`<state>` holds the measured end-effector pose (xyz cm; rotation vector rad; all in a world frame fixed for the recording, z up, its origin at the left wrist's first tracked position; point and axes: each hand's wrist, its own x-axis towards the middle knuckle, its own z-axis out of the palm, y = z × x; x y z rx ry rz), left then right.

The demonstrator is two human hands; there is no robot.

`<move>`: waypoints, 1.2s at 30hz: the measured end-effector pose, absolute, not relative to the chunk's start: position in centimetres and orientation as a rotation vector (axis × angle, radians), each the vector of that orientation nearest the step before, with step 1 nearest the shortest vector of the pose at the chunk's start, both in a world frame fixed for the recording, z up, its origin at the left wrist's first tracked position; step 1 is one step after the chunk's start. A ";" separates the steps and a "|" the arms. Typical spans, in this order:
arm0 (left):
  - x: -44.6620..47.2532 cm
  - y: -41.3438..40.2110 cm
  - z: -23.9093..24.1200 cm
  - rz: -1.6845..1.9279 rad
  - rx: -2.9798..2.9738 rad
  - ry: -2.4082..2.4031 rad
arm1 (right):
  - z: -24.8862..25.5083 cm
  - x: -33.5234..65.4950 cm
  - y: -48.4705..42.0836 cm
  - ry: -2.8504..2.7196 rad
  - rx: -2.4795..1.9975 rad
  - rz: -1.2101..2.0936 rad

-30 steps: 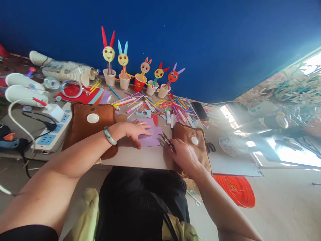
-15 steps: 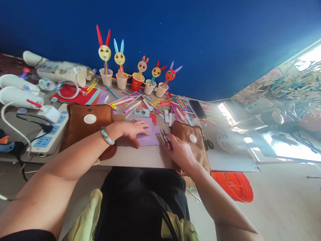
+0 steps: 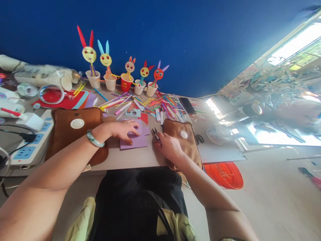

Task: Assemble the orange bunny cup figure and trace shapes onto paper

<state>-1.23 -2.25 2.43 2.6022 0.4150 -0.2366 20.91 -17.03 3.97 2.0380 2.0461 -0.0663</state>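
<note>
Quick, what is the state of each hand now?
Left hand: open, flat on the purple paper.
Right hand: closed, holding scissors.

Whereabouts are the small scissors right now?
In the head view, the scissors sit in the right hand, between the purple paper and a brown pouch.

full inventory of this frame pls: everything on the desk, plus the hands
purple paper sheet: one, purple, desk front, under left hand
small dark snips: one, dark, in right hand
brown plush pads with white caps: two, brown, flanking the sheet
rabbit-faced paper puppets in cups: five, mixed colours, along the blue wall
coloured straws and pens: many, mixed colours, strewn mid-desk
black phone: one, black, right of the straws
white power strip: one, white, desk left
stack of white paper cups: one, white, lying far left
green bangle: one, green, left wrist
left hand: one, bare, flat on the sheet
right hand: one, bare, closed on the snips
</note>
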 end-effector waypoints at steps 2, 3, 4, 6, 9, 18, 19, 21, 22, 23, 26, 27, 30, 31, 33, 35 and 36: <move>-1.2 -2.2 2.4 -0.191 2.600 0.405 | 3.9 20.8 -16.7 2.043 2.029 -0.060; -1.3 -2.2 2.4 -0.170 2.598 0.399 | 3.8 20.8 -16.5 2.043 2.023 -0.054; -1.3 -2.1 2.4 -0.152 2.592 0.393 | 3.7 20.8 -16.4 2.043 2.016 -0.048; -1.3 -2.0 2.2 -0.124 2.575 0.389 | 3.5 20.9 -16.3 2.047 2.003 -0.033; -1.4 -1.7 1.8 -0.098 2.554 0.392 | 3.2 21.1 -16.3 2.054 1.993 -0.011; -1.1 -1.6 1.7 0.023 2.516 0.394 | 2.6 21.5 -15.6 2.053 1.923 0.021; -1.1 -1.6 1.7 0.020 2.516 0.396 | 2.6 21.6 -15.5 2.058 1.909 0.021; -1.0 -1.4 1.7 0.005 2.518 0.405 | 2.4 21.7 -15.3 2.067 1.890 0.022; -1.0 -1.3 1.7 -0.002 2.523 0.408 | 2.4 21.7 -15.2 2.068 1.884 0.021; -1.0 -1.2 1.7 -0.005 2.527 0.411 | 2.4 21.7 -15.2 2.067 1.881 0.019; -0.9 -1.2 1.6 0.013 2.534 0.411 | 2.4 21.6 -15.2 2.058 1.879 0.013; -0.9 -1.2 1.6 0.020 2.534 0.410 | 2.4 21.6 -15.2 2.054 1.879 0.014; -0.9 -1.5 1.9 0.004 2.533 0.416 | 2.3 21.5 -15.1 2.042 1.876 0.022; -1.0 -1.5 2.0 -0.011 2.533 0.423 | 2.3 21.5 -15.1 2.040 1.876 0.026; -1.1 -1.7 2.1 -0.034 2.532 0.430 | 2.2 21.5 -15.1 2.039 1.877 0.028; -1.1 -1.7 2.2 -0.037 2.529 0.430 | 2.2 21.5 -15.1 2.038 1.877 0.031; -1.1 -1.8 2.2 -0.035 2.527 0.428 | 2.3 21.4 -15.1 2.038 1.874 0.032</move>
